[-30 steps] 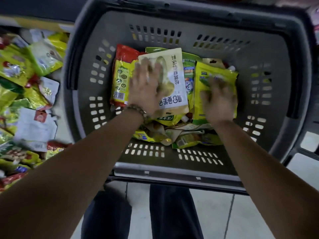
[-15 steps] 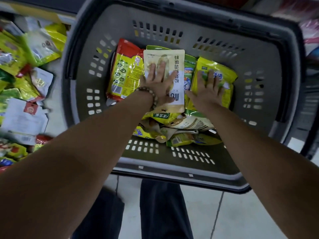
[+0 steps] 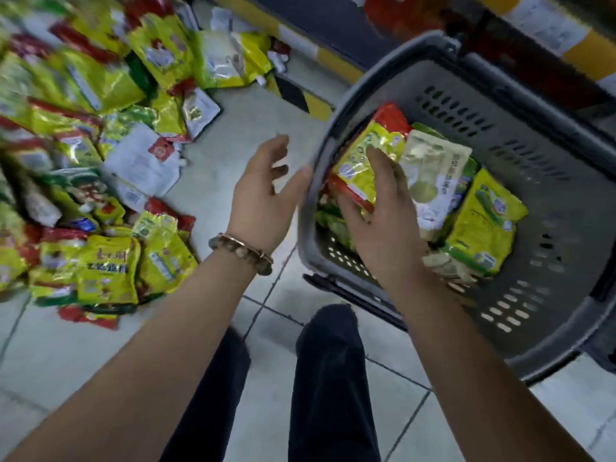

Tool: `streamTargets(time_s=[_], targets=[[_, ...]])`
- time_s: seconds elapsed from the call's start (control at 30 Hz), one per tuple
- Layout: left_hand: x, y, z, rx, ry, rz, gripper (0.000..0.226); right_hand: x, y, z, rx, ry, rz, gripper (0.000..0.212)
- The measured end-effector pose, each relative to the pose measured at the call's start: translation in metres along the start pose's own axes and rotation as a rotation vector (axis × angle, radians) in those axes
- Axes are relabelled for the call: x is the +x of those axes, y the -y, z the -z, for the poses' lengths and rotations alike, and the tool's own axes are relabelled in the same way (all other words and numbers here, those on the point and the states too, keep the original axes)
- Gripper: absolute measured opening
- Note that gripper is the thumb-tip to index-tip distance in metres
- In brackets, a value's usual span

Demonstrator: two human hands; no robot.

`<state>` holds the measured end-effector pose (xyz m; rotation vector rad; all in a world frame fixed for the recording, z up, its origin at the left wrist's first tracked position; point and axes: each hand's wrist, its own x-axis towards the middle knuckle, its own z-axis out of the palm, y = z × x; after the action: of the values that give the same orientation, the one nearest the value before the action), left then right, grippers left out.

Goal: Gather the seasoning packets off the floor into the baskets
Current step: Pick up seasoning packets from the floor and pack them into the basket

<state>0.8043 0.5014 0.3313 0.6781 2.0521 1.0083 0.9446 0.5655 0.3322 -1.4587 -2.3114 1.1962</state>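
The grey plastic basket (image 3: 553, 201) stands on the floor at the right and holds several seasoning packets. Among them are a yellow-and-red packet (image 3: 360, 161), a pale packet (image 3: 433, 168) and a yellow-green packet (image 3: 483, 225). My right hand (image 3: 383, 211) is over the basket's left side, its straight fingers lying on the yellow-and-red packet. My left hand (image 3: 263, 195), with a bead bracelet on the wrist, hovers open and empty over the floor. It is just outside the basket's left rim, thumb close to it. A large pile of packets (image 3: 106, 261) covers the floor at the left.
A white packet (image 3: 143, 161) lies at the pile's near edge. Bare tiled floor (image 3: 240, 121) runs between pile and basket. A dark shelf base with yellow stripes (image 3: 336, 71) lines the far side. My legs in dark trousers (image 3: 326, 378) are below the hands.
The view has swung left, bringing the floor pile in. My left hand has left the basket and moved left over the floor. My right hand has shifted to the basket's left side.
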Motion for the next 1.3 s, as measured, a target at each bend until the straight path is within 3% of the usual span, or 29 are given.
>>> streamTargets(time_s=[0.23,0.4,0.5,0.7,0.77,0.93,1.0,1.1,1.23,1.3], targets=[[-0.037,0.109,0.161,0.129,-0.159,0.198,0.049,-0.002,0.116,-0.133,-0.149,0.348,0.095,0.056],[-0.057,0.199,0.241,0.145,-0.169,0.413,0.045,0.002,0.16,-0.243,-0.351,0.609,0.097,0.046],[-0.065,0.256,0.26,0.143,-0.167,0.53,0.048,0.01,0.171,-0.313,-0.426,0.714,0.13,0.043],[-0.077,0.374,0.26,0.048,-0.224,0.798,0.05,0.017,0.146,-0.462,-0.431,0.919,-0.07,0.046],[-0.078,0.408,0.259,0.016,-0.271,0.849,0.05,0.015,0.136,-0.507,-0.442,0.95,-0.055,0.047],[-0.075,0.475,0.261,-0.032,-0.347,0.854,0.044,0.015,0.125,-0.592,-0.503,0.813,0.101,0.077],[-0.07,0.494,0.266,-0.054,-0.376,0.854,0.043,0.019,0.128,-0.613,-0.627,0.736,0.182,0.079],[-0.059,0.518,0.276,-0.077,-0.426,0.851,0.044,0.026,0.125,-0.633,-0.661,0.775,0.188,0.062],[-0.051,0.533,0.295,-0.049,-0.506,0.773,0.061,0.022,0.123,-0.627,-0.238,0.936,0.241,0.02],[-0.052,0.531,0.306,-0.075,-0.506,0.714,0.082,0.02,0.13,-0.612,-0.16,1.007,0.293,0.027]])
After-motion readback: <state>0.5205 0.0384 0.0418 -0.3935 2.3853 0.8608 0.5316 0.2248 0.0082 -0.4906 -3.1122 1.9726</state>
